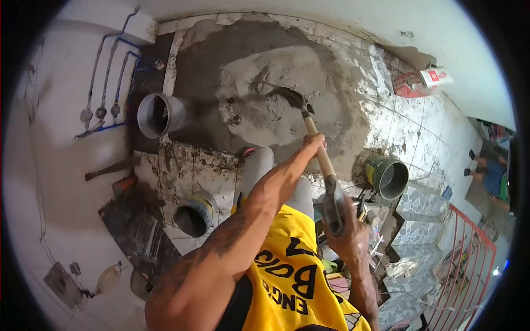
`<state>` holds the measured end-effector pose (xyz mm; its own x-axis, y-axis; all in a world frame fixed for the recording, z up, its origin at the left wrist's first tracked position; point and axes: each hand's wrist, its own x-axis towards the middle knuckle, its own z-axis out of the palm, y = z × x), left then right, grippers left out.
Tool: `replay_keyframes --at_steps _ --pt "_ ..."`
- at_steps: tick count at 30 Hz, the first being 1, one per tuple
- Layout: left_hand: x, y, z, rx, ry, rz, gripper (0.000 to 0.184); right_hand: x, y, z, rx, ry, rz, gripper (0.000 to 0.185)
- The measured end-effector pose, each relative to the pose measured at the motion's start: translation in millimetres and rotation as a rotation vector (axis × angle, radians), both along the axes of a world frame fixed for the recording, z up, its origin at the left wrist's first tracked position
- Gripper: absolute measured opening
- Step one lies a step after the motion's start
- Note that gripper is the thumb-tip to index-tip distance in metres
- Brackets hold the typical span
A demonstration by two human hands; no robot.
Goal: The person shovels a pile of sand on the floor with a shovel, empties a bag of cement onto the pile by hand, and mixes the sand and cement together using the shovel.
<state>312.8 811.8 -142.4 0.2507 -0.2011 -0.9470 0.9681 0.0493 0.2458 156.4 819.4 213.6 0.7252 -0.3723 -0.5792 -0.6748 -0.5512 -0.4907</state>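
Observation:
A shovel [324, 161] slants forward from my body, its blade resting in a pale grey heap of dry-looking mortar mix [265, 118]. Wrapped round the wooden shaft, just behind the blade socket, is my left hand [314, 142]. My right hand [349, 231] grips the grey handle at the shovel's rear end, close to my yellow jersey [290, 259]. Darker, damp-looking grey material [199, 69] surrounds the heap on the tiled floor. Part of the blade is hidden in the mix.
Buckets stand left of the heap [156, 116], near my left side [193, 215] and at right [387, 175]. A red-and-white sack [414, 84] lies by the right wall. Stone-patterned steps [422, 231] and a red railing [469, 231] are at right; another person [494, 176] is beyond.

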Motion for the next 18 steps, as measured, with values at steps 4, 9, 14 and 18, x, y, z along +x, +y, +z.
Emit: replay_keyframes --at_steps 4,9,14,18 --pt "34.0 56.5 16.5 -0.022 -0.032 -0.191 0.013 42.2 64.1 6.6 0.041 -0.131 0.089 0.076" --pt "89.1 148.0 34.8 -0.101 -0.018 -0.36 0.016 100.1 158.4 19.8 0.05 -0.198 0.01 0.079" --pt "156.9 248.5 26.7 -0.243 0.008 -0.443 0.015 170.3 279.2 20.8 -0.072 -0.246 -0.135 0.075" --pt "185.4 281.6 55.0 -0.218 0.006 -0.541 0.011 195.0 338.5 47.2 -0.085 -0.18 -0.359 0.076"
